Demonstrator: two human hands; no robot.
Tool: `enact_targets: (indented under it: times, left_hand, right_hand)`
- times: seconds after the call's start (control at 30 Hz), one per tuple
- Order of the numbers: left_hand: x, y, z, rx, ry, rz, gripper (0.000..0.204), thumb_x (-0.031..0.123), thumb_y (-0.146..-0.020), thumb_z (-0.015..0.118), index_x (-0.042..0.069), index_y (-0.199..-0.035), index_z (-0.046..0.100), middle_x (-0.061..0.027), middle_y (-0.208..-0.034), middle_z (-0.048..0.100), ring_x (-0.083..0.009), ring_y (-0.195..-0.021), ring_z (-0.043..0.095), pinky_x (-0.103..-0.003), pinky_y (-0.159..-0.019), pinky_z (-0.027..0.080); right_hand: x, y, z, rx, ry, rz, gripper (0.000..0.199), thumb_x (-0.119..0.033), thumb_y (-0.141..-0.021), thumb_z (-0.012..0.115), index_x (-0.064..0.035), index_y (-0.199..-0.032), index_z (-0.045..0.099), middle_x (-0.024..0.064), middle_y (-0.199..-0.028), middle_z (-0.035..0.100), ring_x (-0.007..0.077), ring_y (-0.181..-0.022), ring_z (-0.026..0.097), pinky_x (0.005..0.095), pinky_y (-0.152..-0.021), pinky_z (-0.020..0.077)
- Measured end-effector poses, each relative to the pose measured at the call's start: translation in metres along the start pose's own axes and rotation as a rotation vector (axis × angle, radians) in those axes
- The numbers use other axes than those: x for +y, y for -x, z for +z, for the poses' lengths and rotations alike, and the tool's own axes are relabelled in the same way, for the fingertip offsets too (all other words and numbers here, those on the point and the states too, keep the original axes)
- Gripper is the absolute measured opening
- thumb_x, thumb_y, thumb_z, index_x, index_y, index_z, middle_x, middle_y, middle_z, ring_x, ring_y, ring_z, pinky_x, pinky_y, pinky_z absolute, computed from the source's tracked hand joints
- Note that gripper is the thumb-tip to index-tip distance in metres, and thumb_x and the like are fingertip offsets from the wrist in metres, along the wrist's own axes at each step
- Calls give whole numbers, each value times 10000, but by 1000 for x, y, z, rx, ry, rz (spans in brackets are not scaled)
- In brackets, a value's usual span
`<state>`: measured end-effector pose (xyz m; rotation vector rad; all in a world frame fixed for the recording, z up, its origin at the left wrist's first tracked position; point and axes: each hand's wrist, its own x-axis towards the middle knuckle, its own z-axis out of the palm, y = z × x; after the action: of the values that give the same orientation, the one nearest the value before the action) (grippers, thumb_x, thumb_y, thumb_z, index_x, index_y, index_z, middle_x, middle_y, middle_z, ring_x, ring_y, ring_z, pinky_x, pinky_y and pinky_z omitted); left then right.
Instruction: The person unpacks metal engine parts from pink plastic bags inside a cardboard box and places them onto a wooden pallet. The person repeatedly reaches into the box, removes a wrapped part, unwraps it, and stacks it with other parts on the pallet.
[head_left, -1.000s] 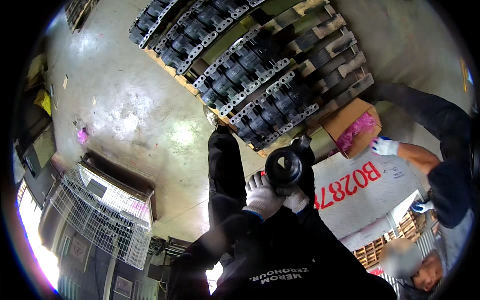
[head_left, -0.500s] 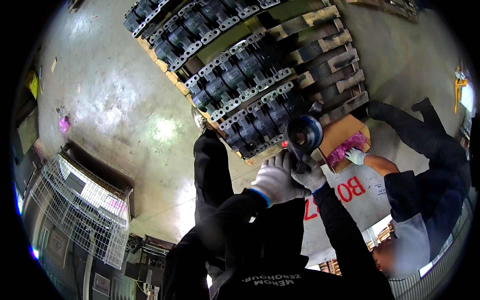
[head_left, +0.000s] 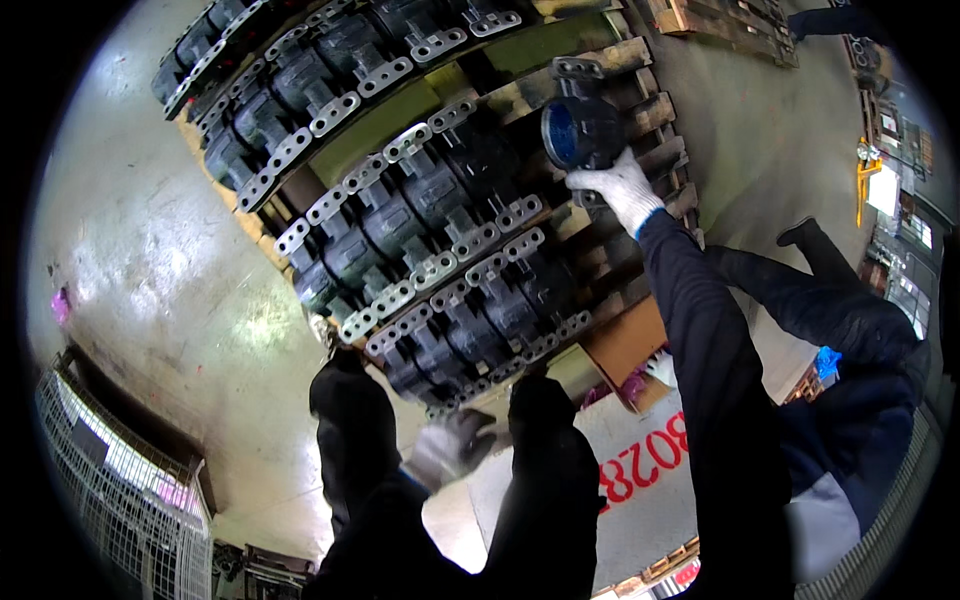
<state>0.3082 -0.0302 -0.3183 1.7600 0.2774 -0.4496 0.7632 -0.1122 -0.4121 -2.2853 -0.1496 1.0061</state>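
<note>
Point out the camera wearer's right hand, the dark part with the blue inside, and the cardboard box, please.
Right hand (head_left: 625,193): head view, on the back of the gloved hand.
Dark part with the blue inside (head_left: 598,131): head view, on the body beside the blue opening.
Cardboard box (head_left: 630,342): head view, on a brown panel.

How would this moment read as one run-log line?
right hand: holding black part, blue inside | left hand: blurred, nothing visible in it | similar parts: in rows on pallet | part-pallet contact: unclear

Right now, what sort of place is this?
Likely a warehouse or factory: dark metal parts in rows on a wooden pallet, a wire-mesh cage, another pallet farther off.
</note>
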Motion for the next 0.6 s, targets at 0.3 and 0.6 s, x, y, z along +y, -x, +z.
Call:
enact_targets:
  times: [0.3,0.6]
  left_hand:
    - [17,-26,-32,-22,265,-123,241,116,-864,674,64,-1096,716,-148,-1032,715,-331,-910,701,-400,-787,574]
    - [9,-23,-35,-121,421,-181,343,37,-863,554,85,-1176,686,-128,-1043,693,-323,-977,676,-390,-853,555]
  right_hand:
    - [-31,-53,35,-94,322,39,1080,-216,-582,919,59,-1451,340,230,-1296,613,317,-1205,601,361,-1066,463]
    - [-25,-39,44,-167,326,-4,1103,-228,-606,934,51,-1479,320,223,-1371,568,305,-1270,554,364,-1103,423]
